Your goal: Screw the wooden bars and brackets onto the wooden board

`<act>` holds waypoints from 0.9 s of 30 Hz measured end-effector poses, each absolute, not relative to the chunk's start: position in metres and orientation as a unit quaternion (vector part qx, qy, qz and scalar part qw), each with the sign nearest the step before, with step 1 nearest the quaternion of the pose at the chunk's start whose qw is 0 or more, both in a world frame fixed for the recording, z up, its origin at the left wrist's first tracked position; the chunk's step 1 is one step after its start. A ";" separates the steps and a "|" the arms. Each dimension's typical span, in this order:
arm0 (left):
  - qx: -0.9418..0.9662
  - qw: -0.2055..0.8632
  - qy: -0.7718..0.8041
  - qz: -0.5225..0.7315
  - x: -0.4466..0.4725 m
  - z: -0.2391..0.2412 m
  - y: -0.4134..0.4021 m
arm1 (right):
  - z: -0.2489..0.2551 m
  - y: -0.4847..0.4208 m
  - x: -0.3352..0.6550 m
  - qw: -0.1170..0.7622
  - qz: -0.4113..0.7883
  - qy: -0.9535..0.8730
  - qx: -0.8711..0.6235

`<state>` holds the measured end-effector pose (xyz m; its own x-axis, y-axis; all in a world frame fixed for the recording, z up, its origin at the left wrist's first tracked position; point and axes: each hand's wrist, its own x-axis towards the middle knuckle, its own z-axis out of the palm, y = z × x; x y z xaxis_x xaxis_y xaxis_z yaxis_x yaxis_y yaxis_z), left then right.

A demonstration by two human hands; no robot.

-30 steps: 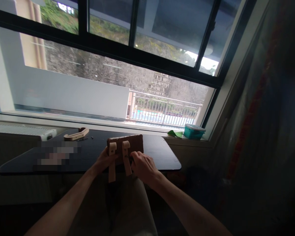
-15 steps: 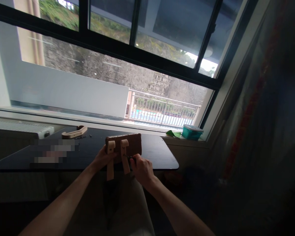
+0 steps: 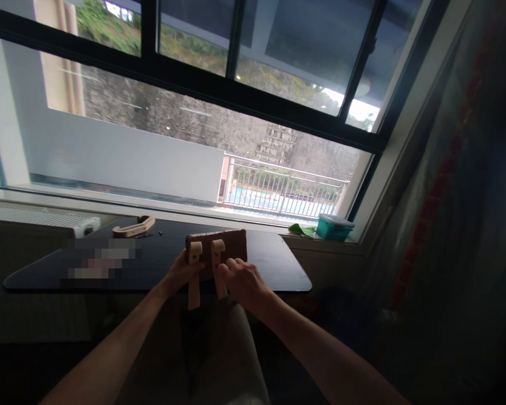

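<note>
My left hand (image 3: pixel 180 274) is closed round the left side of a brown board (image 3: pixel 237 244), holding it tilted up over the near edge of the table. Two pale wooden strips with rounded, hooked tops lie against the board's face: a left strip (image 3: pixel 194 289) beside my left thumb, and a right strip (image 3: pixel 217 270). Dark holes show near the tops of both. My right hand (image 3: pixel 245 281) is closed with its fingertips against the right strip. Whatever those fingers hold is hidden behind them.
The black table (image 3: pixel 280 270) carries a bent pale wooden piece (image 3: pixel 132 229) with small dark bits near it, and a blurred-out patch at left. A teal lidded box (image 3: pixel 334 228) and a green leaf-like thing (image 3: pixel 301 229) sit on the windowsill. At left is a radiator (image 3: pixel 46 216).
My right hand has risen slightly and turned over the right strip. The thin dark tool seen at its fingers before is now hidden. The whole view has shifted a little.
</note>
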<state>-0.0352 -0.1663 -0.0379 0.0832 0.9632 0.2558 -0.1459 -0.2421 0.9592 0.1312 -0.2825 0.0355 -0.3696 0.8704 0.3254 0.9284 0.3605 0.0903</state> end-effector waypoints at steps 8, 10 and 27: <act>0.573 0.520 0.400 0.491 -0.035 -0.017 -0.170 | 0.055 -0.255 0.137 0.139 -0.104 -0.753 -0.635; 0.585 0.528 0.420 0.450 -0.035 -0.012 -0.164 | 0.070 -0.243 0.133 0.139 -0.108 -0.757 -0.629; 0.755 0.320 0.409 0.401 -0.045 0.034 -0.148 | 0.095 -0.169 0.094 0.106 -0.080 -0.781 -0.610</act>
<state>-0.0455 -0.1480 0.0344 0.3451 0.8732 0.3443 0.3610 -0.4621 0.8101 0.0943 -0.1686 0.0951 -0.2326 0.9363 0.2633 0.9701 0.2425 -0.0055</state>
